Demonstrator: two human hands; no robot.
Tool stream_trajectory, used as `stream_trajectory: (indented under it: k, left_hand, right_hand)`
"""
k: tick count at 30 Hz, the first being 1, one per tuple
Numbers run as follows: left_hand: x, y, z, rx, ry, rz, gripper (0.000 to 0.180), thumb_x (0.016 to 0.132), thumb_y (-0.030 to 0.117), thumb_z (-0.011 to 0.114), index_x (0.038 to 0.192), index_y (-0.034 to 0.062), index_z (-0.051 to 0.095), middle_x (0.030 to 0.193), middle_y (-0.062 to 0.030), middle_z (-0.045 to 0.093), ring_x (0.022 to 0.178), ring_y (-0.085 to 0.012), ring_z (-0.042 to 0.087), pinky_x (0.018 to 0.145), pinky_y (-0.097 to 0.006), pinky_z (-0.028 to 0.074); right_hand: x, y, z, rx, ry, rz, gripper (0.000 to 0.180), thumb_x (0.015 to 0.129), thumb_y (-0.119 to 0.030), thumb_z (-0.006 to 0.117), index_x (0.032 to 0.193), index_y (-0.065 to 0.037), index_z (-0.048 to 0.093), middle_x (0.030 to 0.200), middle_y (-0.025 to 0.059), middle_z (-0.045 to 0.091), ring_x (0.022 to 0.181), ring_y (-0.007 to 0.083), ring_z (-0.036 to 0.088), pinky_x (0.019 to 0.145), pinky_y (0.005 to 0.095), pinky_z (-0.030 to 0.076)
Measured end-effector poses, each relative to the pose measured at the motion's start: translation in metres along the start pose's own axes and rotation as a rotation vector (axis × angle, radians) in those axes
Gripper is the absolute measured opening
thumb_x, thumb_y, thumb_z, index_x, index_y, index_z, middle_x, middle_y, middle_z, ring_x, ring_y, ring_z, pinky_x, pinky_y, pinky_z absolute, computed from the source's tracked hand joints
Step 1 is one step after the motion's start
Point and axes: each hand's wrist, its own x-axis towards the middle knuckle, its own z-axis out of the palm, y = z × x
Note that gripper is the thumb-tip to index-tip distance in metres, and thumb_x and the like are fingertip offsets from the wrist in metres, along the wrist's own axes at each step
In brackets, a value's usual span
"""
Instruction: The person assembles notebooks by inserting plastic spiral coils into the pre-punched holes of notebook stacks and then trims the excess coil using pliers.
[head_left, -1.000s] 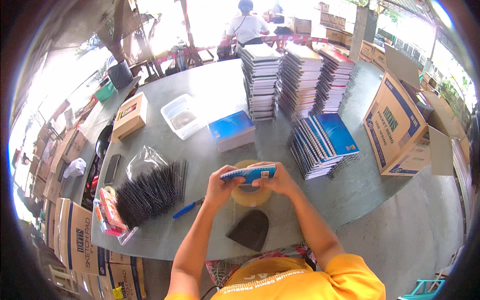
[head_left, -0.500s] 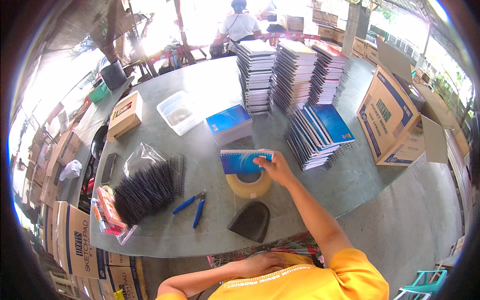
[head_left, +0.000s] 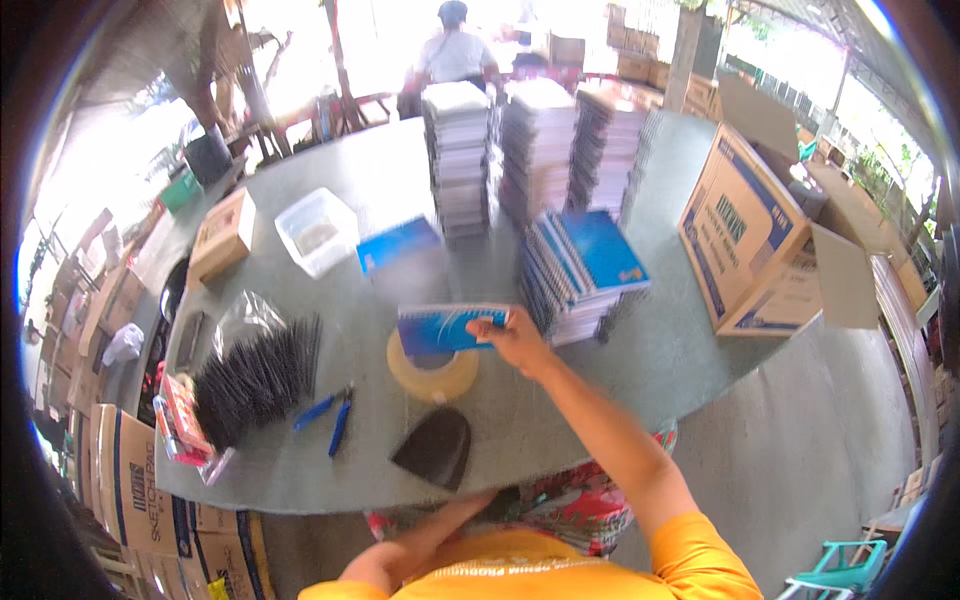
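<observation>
My right hand [head_left: 505,338] grips a small blue spiral notebook [head_left: 432,328] by its right end, thumb on the cover. The notebook is above a wide roll of tape [head_left: 435,378] on the table and covers part of it. Low in front of my body, by the table edge, is my left hand [head_left: 475,508]; its fingers are hidden and blurred. Behind the held notebook lies a pile of blue covers and pages [head_left: 400,245]. To its right stands a stack of blue spiral notebooks [head_left: 590,260].
Three tall notebook stacks [head_left: 458,160] stand at the back, an open carton [head_left: 745,235] at right. Black spiral coils [head_left: 255,375], blue-handled cutters [head_left: 330,415], a dark wedge-shaped block [head_left: 435,448], a clear tub [head_left: 316,232] and a small wooden box [head_left: 222,235] share the table [head_left: 560,420]. A person [head_left: 453,50] sits beyond.
The whole view has shifted, so the table and its things appear further left. My right hand still holds the notebook over the tape roll. My left hand has moved down from my shirt front.
</observation>
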Motion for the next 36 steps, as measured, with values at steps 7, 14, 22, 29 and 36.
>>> stream_trajectory:
  k: [7,14,22,29,36]
  left_hand:
    - [-0.021,0.014,-0.062,0.094,-0.108,-0.235,0.039,0.091,0.034,0.045,0.113,0.0047,0.058,0.117,-0.0176,0.058,0.108,-0.0276,0.054,0.094,-0.040,0.039]
    - [-0.050,0.022,-0.074,0.099,-0.075,-0.370,0.038,0.091,0.033,0.045,0.112,0.0048,0.058,0.115,-0.0175,0.058,0.107,-0.0279,0.055,0.092,-0.040,0.039]
    - [-0.081,0.024,-0.072,0.061,-0.060,-0.453,0.037,0.090,0.032,0.046,0.111,0.0049,0.058,0.113,-0.0174,0.058,0.105,-0.0283,0.055,0.091,-0.040,0.040]
    - [-0.048,0.023,-0.076,0.082,-0.158,-0.403,0.036,0.090,0.032,0.046,0.111,0.0050,0.058,0.112,-0.0174,0.059,0.104,-0.0286,0.055,0.090,-0.040,0.040]
    - [0.019,0.036,-0.095,0.145,-0.154,-0.366,0.035,0.090,0.031,0.047,0.110,0.0051,0.057,0.110,-0.0173,0.059,0.103,-0.0289,0.056,0.089,-0.040,0.041]
  right_hand:
    - [0.002,-0.003,0.014,-0.153,0.114,-0.299,0.024,0.087,-0.019,0.065,0.100,0.002,0.065,0.083,0.0005,0.066,0.078,0.0060,0.056,0.071,0.0226,0.045]
    - [-0.032,0.019,0.011,-0.012,0.329,-0.347,0.023,0.087,-0.017,0.065,0.101,0.001,0.065,0.087,0.0025,0.066,0.079,0.0071,0.056,0.070,0.0213,0.044]
    - [-0.031,0.017,0.012,-0.079,0.199,-0.265,0.024,0.086,-0.017,0.065,0.103,-0.001,0.066,0.086,0.0046,0.068,0.078,0.0083,0.057,0.070,0.0235,0.045]
    - [-0.048,0.016,-0.003,-0.086,0.180,-0.307,0.021,0.087,-0.013,0.063,0.105,-0.003,0.066,0.093,0.0069,0.070,0.084,0.0089,0.061,0.074,0.0262,0.048]
    - [-0.038,0.008,0.004,-0.008,0.084,-0.335,0.024,0.088,-0.018,0.063,0.110,-0.008,0.065,0.093,0.0063,0.069,0.085,0.0128,0.062,0.075,0.0273,0.047]
